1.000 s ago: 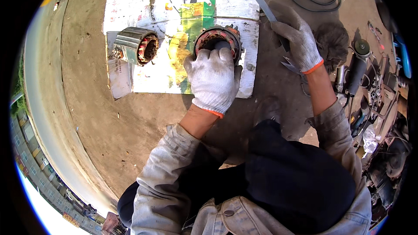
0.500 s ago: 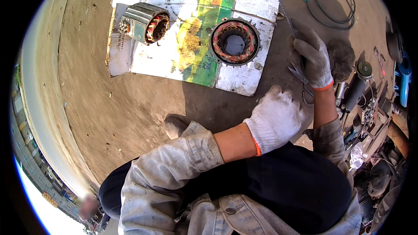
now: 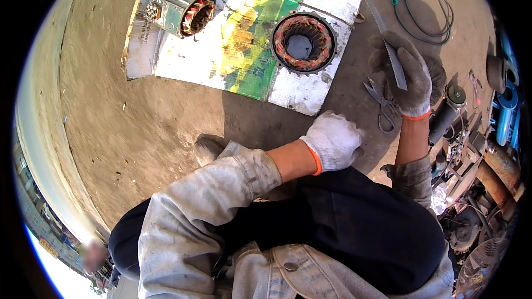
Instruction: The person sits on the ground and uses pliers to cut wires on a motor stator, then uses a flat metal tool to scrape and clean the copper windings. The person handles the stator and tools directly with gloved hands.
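Since a second ago my left hand (image 3: 332, 141) has left the round stator (image 3: 303, 43) on the printed sheet (image 3: 244, 50); fingers curled, empty, near my knee. Right hand (image 3: 403, 75) stays clamped on a flat blade (image 3: 388, 50). Scissors (image 3: 382, 102) partly hidden behind it.

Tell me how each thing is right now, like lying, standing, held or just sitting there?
Right hand: gloved, raised, holding the thin metal strip.
Metal strip: held, slanting upward.
Left hand: gloved, curled, holds nothing visible.
Round motor stator: flat on the printed sheet, opening up.
Ribbed motor housing: lying on its side.
Scissors: on the ground, untouched.
Cable: coiled on the ground.
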### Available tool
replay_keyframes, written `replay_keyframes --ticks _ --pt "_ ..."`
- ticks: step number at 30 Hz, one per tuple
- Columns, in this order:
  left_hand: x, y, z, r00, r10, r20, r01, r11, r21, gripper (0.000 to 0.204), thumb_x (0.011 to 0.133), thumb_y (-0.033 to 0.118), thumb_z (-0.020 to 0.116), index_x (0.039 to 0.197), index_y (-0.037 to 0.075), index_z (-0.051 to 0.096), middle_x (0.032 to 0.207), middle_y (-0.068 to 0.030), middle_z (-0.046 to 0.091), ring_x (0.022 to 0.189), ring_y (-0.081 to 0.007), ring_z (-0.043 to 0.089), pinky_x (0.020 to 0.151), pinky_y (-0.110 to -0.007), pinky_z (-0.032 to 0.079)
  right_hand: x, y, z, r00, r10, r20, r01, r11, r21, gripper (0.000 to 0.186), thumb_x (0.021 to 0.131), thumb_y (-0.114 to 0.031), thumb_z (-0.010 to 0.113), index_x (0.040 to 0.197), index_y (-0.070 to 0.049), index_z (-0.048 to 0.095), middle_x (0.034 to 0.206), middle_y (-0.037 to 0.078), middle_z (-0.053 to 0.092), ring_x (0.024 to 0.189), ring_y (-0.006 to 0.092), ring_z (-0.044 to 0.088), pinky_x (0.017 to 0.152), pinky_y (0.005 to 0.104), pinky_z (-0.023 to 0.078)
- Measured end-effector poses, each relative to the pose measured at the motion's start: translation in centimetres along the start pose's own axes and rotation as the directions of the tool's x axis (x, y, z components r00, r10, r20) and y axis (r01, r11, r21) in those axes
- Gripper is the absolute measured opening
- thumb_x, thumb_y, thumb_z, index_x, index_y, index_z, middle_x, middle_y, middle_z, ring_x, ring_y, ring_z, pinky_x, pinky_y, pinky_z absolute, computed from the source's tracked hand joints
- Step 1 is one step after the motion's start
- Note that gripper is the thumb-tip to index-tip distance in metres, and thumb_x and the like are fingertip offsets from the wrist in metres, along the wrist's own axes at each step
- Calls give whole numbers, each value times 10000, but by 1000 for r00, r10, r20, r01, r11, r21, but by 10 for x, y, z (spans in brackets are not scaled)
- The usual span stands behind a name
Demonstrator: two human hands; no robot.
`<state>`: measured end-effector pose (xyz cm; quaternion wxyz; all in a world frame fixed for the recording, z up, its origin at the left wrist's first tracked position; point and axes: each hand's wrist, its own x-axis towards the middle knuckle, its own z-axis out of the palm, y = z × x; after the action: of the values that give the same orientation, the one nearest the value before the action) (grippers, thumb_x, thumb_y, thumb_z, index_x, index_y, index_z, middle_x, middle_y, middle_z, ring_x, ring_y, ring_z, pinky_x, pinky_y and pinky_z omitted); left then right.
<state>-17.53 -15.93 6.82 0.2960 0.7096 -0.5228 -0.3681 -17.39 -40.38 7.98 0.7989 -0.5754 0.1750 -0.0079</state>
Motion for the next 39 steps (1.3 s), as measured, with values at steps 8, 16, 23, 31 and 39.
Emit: replay_keyframes --ticks 8,16,23,31,39 --pt "4 -5 -2 1000 -26 -4 24 975 -221 362 912 360 796 1098 52 759 1025 -208 780 1012 -409 765 926 -529 598 -8 -16 -9 999 50 16 -47 985 -163 469 1025 -25 600 1481 84 634 1401 265 734 1173 331 780 988 404 646" --pt "10 -18 -37 984 -176 14 27 69 -997 669 1091 461 729 1527 -26 588 1290 -91 715 1178 -166 668 984 -365 587 -19 -35 23 983 27 -184 -137 774 -618 350 1001 65 623 1305 21 789 1231 137 829 1042 175 778 936 345 645" --pt "12 -27 -69 906 -360 -224 2 532 -847 351 1100 318 700 1202 -18 720 1074 -108 712 947 -131 640 829 -343 539 -16 -15 46 933 -306 189 323 480 -816 428 817 136 631 1161 -21 831 1114 159 831 947 235 803 882 340 605" --pt "4 -29 -51 722 -203 -661 -200 854 -481 164 1041 162 702 1108 13 706 953 -212 708 935 -444 724 814 -501 569 -2 -15 53 997 -16 79 24 995 -100 827 906 -251 827 1573 64 453 1100 157 711 949 219 695 825 327 543" --pt "-32 -35 -38 595 -381 -708 -122 828 -548 173 1018 167 743 1057 -1 751 943 -194 751 880 -380 759 783 -467 589 61 -22 88 815 185 548 18 939 -343 124 777 -18 776 897 -12 742 961 134 721 903 252 681 810 387 544"
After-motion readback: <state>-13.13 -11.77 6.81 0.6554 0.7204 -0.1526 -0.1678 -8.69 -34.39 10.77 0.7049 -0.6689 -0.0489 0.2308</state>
